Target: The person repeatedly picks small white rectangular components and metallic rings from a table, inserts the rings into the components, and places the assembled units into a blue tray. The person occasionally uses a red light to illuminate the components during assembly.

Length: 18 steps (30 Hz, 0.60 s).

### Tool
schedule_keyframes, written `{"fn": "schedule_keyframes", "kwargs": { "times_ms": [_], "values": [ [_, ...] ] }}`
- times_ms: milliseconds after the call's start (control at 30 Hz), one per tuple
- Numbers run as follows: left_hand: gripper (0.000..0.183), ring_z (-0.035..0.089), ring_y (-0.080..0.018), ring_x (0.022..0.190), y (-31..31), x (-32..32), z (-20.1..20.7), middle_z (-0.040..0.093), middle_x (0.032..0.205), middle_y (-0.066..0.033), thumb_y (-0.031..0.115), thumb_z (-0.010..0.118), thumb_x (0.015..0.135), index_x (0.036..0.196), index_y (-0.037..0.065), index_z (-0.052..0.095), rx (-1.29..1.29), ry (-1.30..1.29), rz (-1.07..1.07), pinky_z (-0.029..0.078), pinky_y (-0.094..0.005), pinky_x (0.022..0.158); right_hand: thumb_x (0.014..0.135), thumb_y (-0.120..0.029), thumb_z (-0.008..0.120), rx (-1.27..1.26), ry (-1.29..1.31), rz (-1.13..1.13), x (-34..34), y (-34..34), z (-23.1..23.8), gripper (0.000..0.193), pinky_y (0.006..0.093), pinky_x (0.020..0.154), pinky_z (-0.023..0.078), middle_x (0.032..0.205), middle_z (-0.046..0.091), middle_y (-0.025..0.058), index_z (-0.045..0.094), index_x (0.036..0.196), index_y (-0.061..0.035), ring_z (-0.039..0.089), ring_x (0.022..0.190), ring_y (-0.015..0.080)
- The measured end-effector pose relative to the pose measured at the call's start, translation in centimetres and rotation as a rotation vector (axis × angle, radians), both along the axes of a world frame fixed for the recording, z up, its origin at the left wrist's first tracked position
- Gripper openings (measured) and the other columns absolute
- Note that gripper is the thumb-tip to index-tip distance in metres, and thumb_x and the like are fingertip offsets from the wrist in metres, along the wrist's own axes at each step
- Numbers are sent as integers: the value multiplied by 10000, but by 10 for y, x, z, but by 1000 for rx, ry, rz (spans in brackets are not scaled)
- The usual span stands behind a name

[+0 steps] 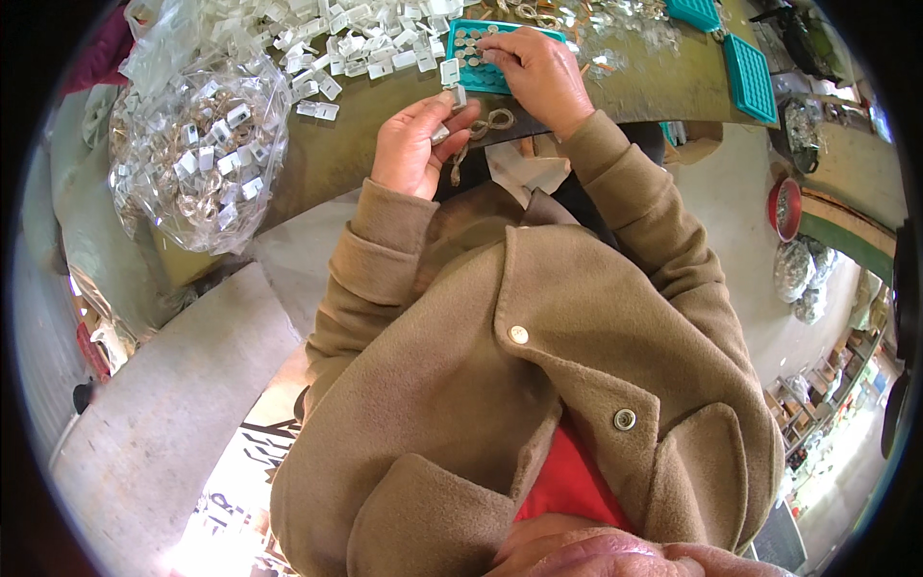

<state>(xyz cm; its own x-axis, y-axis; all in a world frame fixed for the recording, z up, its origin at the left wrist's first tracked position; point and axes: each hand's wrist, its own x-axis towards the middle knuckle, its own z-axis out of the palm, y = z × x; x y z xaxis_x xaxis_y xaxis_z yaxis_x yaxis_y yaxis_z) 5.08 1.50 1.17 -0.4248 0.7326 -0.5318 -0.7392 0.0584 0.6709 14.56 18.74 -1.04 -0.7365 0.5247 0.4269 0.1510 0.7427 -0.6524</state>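
Observation:
My left hand (409, 144) pinches a small white plastic case (459, 97) at the table's near edge; its flap stands open. A loop of thin brown cord (498, 119) lies beside these fingers, with an end hanging down over the edge. My right hand (543, 79) reaches over a teal tray (490, 85), thumb and forefinger pressed together at the small round silvery discs (470, 44) in it. Whether a disc sits between those fingertips is hidden.
Many loose white plastic cases (385, 43) are heaped at the far left. A clear bag (207, 159) full of corded cases sits on the left edge. Another teal tray (750, 79) lies at the right. On the floor side stands a red bowl (785, 208).

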Motion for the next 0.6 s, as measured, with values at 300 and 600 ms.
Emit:
{"fn": "schedule_keyframes", "kwargs": {
  "times_ms": [300,600],
  "values": [
    [272,671,-138,940,2,-3,0,682,1062,-91,117,595,933,1168,-18,610,26,-6,5,563,-201,679,848,-123,594,216,-136,51,11,-10,2,138,404,715,522,857,607,108,669,958,-85,626,824,315],
    [286,665,-126,958,4,5,4,680,1081,-110,107,594,937,1192,-22,600,-1,56,-9,563,-179,700,845,-140,666,-50,-58,154,17,-13,23,174,340,674,515,861,599,100,602,978,-49,621,736,250]
  ]
}}
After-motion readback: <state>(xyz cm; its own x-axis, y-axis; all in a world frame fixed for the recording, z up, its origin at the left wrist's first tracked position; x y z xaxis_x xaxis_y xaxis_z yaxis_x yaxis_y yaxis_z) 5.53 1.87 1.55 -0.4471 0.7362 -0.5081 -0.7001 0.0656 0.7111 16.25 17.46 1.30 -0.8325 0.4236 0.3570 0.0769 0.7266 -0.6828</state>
